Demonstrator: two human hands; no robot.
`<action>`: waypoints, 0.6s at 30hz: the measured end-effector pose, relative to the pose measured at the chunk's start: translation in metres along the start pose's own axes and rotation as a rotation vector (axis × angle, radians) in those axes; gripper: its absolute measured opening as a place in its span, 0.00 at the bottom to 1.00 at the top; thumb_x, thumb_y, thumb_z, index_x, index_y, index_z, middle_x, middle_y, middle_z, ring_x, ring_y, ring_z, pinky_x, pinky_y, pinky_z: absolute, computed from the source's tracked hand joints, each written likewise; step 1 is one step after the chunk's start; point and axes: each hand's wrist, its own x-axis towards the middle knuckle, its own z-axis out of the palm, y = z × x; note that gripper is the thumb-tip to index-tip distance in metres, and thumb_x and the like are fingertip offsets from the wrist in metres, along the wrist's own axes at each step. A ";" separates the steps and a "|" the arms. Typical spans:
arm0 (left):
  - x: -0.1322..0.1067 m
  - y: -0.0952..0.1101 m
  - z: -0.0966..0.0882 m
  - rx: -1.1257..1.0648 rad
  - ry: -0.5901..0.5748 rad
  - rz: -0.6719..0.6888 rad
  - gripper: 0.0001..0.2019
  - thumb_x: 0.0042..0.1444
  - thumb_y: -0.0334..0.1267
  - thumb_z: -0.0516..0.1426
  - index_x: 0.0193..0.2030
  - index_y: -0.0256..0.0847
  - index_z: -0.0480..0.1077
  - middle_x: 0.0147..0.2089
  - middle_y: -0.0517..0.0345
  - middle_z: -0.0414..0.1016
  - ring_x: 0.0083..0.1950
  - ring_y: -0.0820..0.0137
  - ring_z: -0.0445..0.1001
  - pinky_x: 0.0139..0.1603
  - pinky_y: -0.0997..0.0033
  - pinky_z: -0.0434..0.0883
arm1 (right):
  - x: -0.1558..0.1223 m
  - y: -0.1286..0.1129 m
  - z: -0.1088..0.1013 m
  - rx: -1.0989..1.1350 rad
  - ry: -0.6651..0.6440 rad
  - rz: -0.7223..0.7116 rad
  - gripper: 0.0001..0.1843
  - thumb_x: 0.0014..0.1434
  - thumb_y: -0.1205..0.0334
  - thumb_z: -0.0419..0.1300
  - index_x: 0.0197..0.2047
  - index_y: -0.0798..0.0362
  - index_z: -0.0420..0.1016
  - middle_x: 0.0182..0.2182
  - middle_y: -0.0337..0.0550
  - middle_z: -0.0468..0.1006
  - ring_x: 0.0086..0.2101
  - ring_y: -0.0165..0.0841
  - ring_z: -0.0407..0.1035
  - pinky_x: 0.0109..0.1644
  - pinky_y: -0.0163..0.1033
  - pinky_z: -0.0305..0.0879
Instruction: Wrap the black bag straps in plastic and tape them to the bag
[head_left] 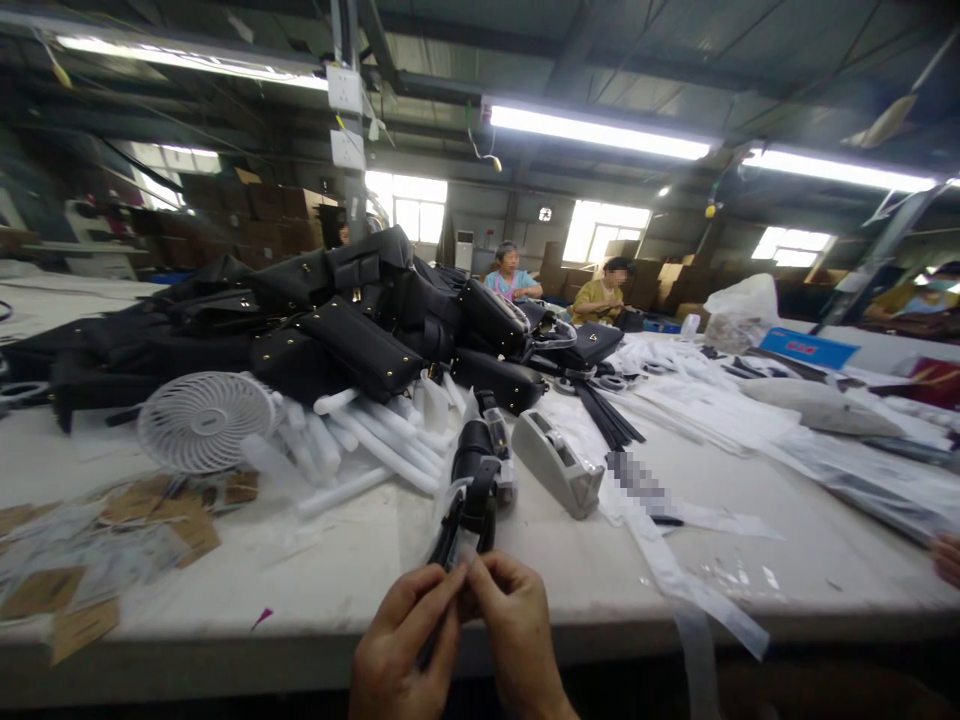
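Note:
At the table's near edge, my left hand (405, 640) and my right hand (514, 625) meet with thumbs and fingertips pinched together. Both close on the near end of a black bag strap (480, 495), where a small piece of clear film shows at the fingertips. The strap runs away from me, folded, with white wrapping along its left side. Behind it lies a rolled black piece (474, 447) partly in clear plastic. A grey tape dispenser (559, 465) stands just right of it. My fingers hide the strap's very end.
A large pile of black handbags (352, 345) fills the table's back left. Nearer are a white fan (206, 422), white foam rolls (390, 450) and brown tags (45, 592). White plastic strips (675, 570) hang over the front edge. Two people sit across; another person's hand (946, 558) shows far right.

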 end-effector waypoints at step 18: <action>-0.028 -0.018 -0.009 0.353 -0.049 0.338 0.24 0.63 0.23 0.52 0.64 0.42 0.65 0.49 0.50 0.77 0.49 0.70 0.77 0.51 0.77 0.73 | 0.000 -0.015 -0.004 -0.124 -0.113 0.023 0.25 0.55 0.44 0.65 0.19 0.56 0.75 0.17 0.40 0.73 0.22 0.28 0.62 0.29 0.33 0.57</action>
